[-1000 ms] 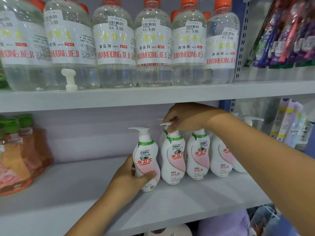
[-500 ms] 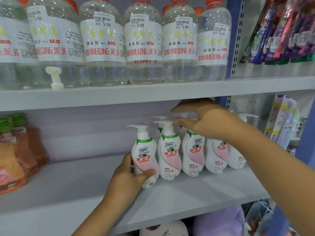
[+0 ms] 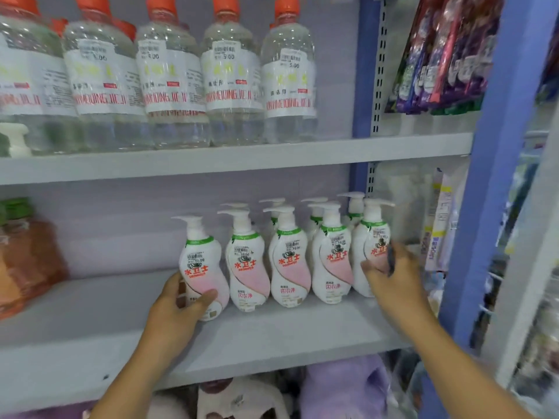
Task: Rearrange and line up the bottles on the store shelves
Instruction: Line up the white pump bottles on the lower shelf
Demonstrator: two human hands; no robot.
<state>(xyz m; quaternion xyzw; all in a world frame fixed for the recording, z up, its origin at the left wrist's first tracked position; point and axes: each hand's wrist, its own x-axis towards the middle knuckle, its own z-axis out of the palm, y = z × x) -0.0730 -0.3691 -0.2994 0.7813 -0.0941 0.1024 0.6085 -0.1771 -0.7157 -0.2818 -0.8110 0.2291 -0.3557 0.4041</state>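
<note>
A: Far left, lower shelf (image 3: 90, 337)?
B: Orange jugs (image 3: 27, 255), blurred. Left hand (image 3: 178, 303) gripped the leftmost pump bottle (image 3: 201, 267), thumb across its front, fingers curled behind.
A: Middle?
B: Three more front-row pump bottles (image 3: 290, 261), upright, close together, others behind them.
A: Right end?
B: Right hand (image 3: 390, 279) clasped the rightmost pump bottle (image 3: 370, 237); fingers blurred.

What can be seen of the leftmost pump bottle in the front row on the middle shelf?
The leftmost pump bottle is white, curvy-waisted plastic with a white pump head, spout pointing left, a green collar band, a pink swoosh label and red characters. It stands upright on the grey shelf, a small gap from its neighbour. The left hand grips its lower body, thumb across the front.
</note>
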